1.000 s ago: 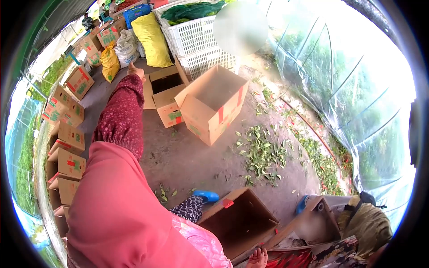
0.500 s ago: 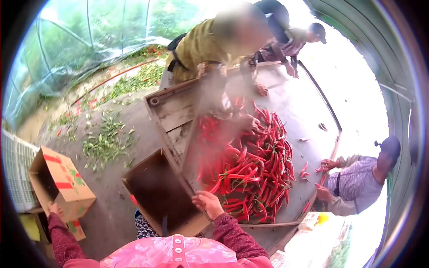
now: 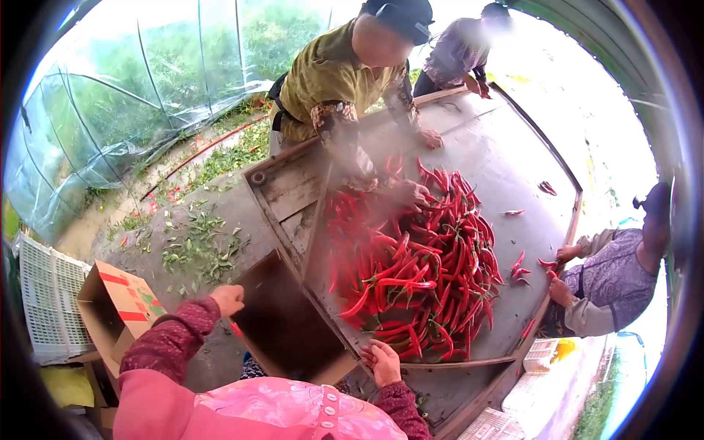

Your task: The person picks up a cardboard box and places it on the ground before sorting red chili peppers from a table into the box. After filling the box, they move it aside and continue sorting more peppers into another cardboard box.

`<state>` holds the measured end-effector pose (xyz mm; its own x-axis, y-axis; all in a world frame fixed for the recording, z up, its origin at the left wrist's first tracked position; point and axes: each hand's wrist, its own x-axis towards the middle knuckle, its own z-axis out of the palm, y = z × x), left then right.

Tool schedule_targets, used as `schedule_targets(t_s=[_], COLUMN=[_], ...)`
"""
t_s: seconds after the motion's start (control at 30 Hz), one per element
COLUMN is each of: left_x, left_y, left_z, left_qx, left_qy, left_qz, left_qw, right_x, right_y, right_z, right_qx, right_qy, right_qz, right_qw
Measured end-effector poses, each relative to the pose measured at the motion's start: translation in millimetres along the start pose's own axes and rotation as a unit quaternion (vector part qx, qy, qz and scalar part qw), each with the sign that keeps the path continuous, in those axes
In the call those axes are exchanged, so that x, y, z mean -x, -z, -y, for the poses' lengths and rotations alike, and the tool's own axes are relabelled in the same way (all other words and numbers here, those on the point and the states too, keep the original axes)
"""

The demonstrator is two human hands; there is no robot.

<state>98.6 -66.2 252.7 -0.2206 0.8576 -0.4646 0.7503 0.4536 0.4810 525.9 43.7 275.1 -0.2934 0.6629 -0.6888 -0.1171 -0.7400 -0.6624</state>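
Observation:
An empty-looking open cardboard box (image 3: 293,323) stands against the near left side of the table. My left hand (image 3: 228,300) is at the box's left upper edge, its fingers curled; what they hold, if anything, is hidden. At the box's right corner, beside the table's edge, my right hand (image 3: 381,361) has its fingers bent and partly apart, with nothing visible in them. A large heap of red chili peppers (image 3: 433,271) lies on the grey table (image 3: 532,191), just beyond my right hand.
Across the table a person (image 3: 330,81) reaches into the peppers. Another person (image 3: 458,55) stands behind, and a third (image 3: 612,279) handles peppers at the right. A second cardboard box (image 3: 117,308) and a white crate (image 3: 51,301) stand at the left.
My left hand has left the second box and moved right to the open box. My right hand has shifted slightly right and down. The view has turned, and the person across has raised their head.

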Motion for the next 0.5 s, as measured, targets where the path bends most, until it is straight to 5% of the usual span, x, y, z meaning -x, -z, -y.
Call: schedule_targets(t_s=[0.5], left_x=[-5.7], left_y=[-49.5], left_z=[-65.1], left_qx=[-0.073], left_qy=[-0.062], left_qz=[0.152], left_qw=[0.984], right_x=[17.0], right_y=[42.8], right_z=[2.7], right_qx=[-0.023], right_qy=[0.072], right_qz=[-0.083], right_qw=[0.994])
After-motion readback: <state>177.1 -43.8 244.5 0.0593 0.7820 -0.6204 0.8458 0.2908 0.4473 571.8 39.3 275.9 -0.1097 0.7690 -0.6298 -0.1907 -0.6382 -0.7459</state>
